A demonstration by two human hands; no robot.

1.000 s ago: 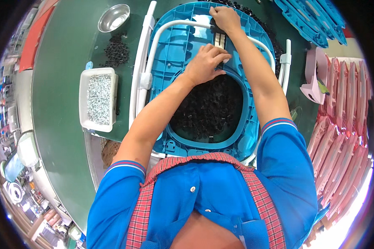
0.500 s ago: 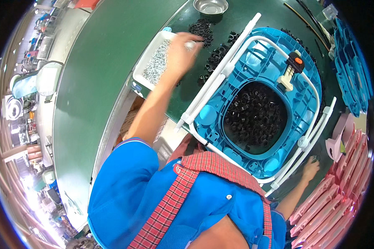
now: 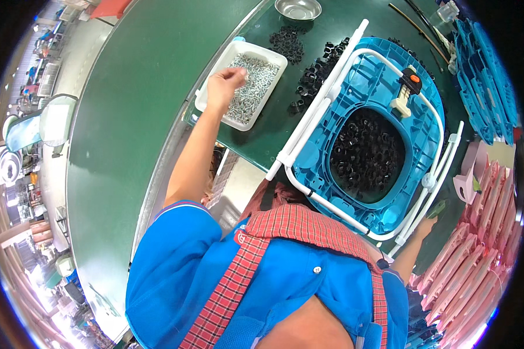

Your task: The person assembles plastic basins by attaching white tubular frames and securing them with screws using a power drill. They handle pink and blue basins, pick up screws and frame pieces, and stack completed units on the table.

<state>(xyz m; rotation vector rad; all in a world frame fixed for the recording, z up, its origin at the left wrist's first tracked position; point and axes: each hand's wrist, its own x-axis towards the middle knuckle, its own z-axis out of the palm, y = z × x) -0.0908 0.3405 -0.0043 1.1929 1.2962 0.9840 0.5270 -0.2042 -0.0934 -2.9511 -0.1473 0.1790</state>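
My left hand (image 3: pixel 223 88) hovers over a white tray (image 3: pixel 204 96) filled with small silver screws (image 3: pixel 251 87). Its thumb and fingers are closed in a pinch; anything between them is too small to make out. Low on the right, my right hand (image 3: pixel 428 224) is closed around a dark greenish object (image 3: pixel 438 209), whose kind I cannot tell; the frame partly hides that arm. Between my hands lies a blue plastic seat (image 3: pixel 425 125) with a large oval opening, set with white tubular legs (image 3: pixel 317 119). A black catch with an orange button (image 3: pixel 412 80) sits on it.
Black clips (image 3: pixel 367 157) show through the opening, with more clips (image 3: pixel 311 78) beside the frame. A metal bowl (image 3: pixel 298 8) stands at the far edge. Stacked blue parts (image 3: pixel 486 78) and pink parts (image 3: pixel 466 273) line the right. Another green table (image 3: pixel 119 134) runs along the left.
My left hand has drawn back from the tray's far side towards its near left side, fingers pinched. The view has shifted slightly. My right hand stays low beside the frame.
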